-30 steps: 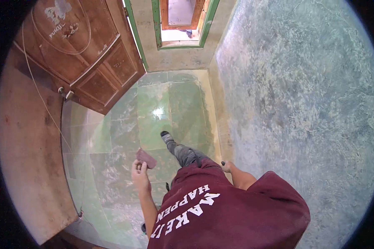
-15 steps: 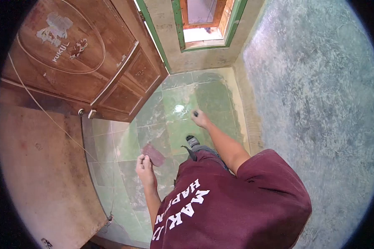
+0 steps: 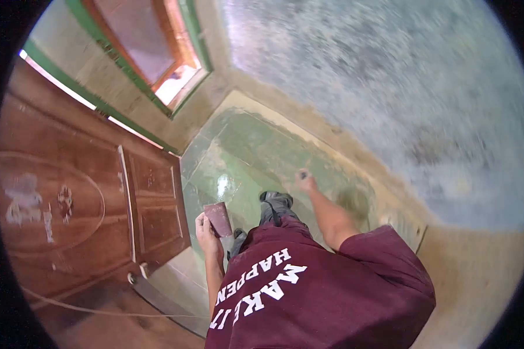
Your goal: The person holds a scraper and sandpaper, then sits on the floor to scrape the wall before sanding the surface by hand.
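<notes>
At the lower middle, my left hand pinches the edge of a flat maroon sheet, which looks like sandpaper and is held up over the green tiled floor. My right hand, slightly blurred, is closed round a small dark object whose kind I cannot make out. It hangs above the floor, to the right of my shoes. The two hands are well apart.
A brown wooden door stands at the left, with a green-framed window above. A blotchy blue-grey wall rises at the right, with a beige lower band. My shoe is on the green tiled floor.
The view has turned toward the right-hand wall, so door and window sit further left. The maroon sheet is now more upright. My right hand has moved right and slightly down in view.
</notes>
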`<state>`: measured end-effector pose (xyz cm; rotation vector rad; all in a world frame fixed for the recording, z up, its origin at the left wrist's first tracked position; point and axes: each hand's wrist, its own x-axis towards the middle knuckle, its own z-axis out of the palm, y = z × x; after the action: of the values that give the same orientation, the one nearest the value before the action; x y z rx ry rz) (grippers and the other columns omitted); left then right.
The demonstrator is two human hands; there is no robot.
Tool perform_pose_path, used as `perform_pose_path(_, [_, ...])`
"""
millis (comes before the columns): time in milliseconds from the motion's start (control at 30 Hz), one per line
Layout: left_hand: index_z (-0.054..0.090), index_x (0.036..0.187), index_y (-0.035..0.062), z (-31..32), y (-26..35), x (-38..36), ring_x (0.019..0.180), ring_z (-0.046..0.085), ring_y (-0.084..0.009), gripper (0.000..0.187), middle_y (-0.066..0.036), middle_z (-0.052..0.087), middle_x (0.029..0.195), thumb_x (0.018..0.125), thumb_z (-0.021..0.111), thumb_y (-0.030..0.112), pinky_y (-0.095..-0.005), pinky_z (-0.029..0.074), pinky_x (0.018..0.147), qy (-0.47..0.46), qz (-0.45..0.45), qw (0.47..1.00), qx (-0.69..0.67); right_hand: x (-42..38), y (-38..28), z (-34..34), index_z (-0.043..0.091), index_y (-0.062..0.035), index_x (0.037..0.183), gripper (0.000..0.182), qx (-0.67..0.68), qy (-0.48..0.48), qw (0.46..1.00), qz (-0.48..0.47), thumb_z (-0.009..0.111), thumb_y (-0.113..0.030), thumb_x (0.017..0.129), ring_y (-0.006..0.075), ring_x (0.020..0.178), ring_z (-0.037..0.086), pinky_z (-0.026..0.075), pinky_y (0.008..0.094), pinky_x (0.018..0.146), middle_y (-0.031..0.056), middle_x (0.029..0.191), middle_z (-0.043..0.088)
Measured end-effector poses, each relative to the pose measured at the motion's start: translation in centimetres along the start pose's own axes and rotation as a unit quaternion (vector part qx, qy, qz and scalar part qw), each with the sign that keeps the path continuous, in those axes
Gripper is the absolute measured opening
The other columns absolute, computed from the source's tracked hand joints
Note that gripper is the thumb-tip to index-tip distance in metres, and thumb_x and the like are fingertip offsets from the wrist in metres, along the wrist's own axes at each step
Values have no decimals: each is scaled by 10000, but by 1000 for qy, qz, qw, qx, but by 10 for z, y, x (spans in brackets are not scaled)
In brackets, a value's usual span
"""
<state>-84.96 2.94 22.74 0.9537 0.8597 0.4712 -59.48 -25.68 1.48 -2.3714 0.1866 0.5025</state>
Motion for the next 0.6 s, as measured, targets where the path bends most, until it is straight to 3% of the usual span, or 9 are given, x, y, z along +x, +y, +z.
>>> perform_pose_path(33, [542, 1185, 66, -14, 5, 1, 935, 592, -105, 217, -19, 611, 1052, 1062, 512, 242, -274, 485, 836, -33, -16, 999, 39, 15, 76, 9, 643, -147, 1167, 327, 154, 85, 982, 63, 737, -218, 862, 194, 780, 663, 550, 365, 704, 51, 840, 689])
perform_pose_path(67, [536, 1192, 66, -25, 9, 1, 922, 582, -99, 227, -13, 605, 1047, 1062, 509, 251, -269, 479, 822, -62, -30, 995, 74, -17, 100, -11, 633, -124, 1112, 265, 88, 213, 971, 70, 716, -105, 861, 154, 718, 624, 539, 339, 669, 30, 767, 635])
perform_pose_path(133, [533, 1180, 56, -55, 24, -3, 906, 559, -92, 241, -15, 596, 1034, 1031, 575, 242, -266, 465, 803, -121, -43, 986, 108, -58, 208, -21, 619, -94, 1047, 210, 515, 282, 807, 65, 704, -55, 858, 138, 710, 590, 519, 337, 660, 18, 744, 591])
perform_pose_path(233, [538, 1143, 36, -81, 51, -14, 897, 551, -115, 326, -31, 586, 986, 925, 734, 180, -270, 468, 789, -192, 35, 933, 303, -187, 281, -22, 612, -65, 1011, 195, 469, 296, 825, 110, 713, -130, 857, 174, 698, 594, 501, 352, 639, 31, 771, 607])
perform_pose_path(267, [548, 1121, 32, -98, 49, -7, 865, 556, -122, 321, -27, 583, 971, 906, 745, 167, -271, 475, 755, -207, 50, 910, 355, -246, 272, -25, 624, -49, 939, 180, 218, 291, 917, 163, 688, -201, 867, 236, 642, 606, 489, 390, 587, 50, 722, 629])
perform_pose_path(300, [557, 1100, 36, -109, 50, -5, 842, 554, -113, 304, -21, 584, 955, 899, 748, 161, -269, 474, 736, -202, 81, 908, 359, -298, 273, -17, 636, -33, 866, 240, -47, 262, 941, 209, 663, -271, 876, 298, 586, 618, 477, 428, 535, 70, 674, 651])
perform_pose_path(333, [566, 1079, 39, -113, 49, -6, 820, 552, -105, 287, -15, 585, 939, 893, 751, 155, -267, 473, 717, -196, 112, 905, 360, -328, 311, 6, 616, -47, 769, 267, -87, 275, 943, 168, 669, -286, 875, 267, 554, 626, 470, 405, 499, 76, 642, 653])
perform_pose_path(467, [585, 1028, 64, -108, 41, -9, 751, 516, -68, 197, 20, 570, 868, 912, 723, 144, -246, 442, 665, -179, 60, 940, 284, -430, 296, 33, 598, -56, 972, 220, 130, 49, 931, 337, 651, -261, 908, 178, 464, 592, 492, 336, 468, 130, 717, 677])
perform_pose_path(600, [594, 1030, 55, -61, 35, -43, 750, 511, -72, 188, 23, 569, 871, 922, 712, 154, -246, 435, 666, -230, 86, 936, 253, -435, 320, 106, 573, -48, 1109, 282, 159, 140, 936, 280, 666, -230, 915, 187, 524, 622, 509, 329, 500, 130, 808, 693])
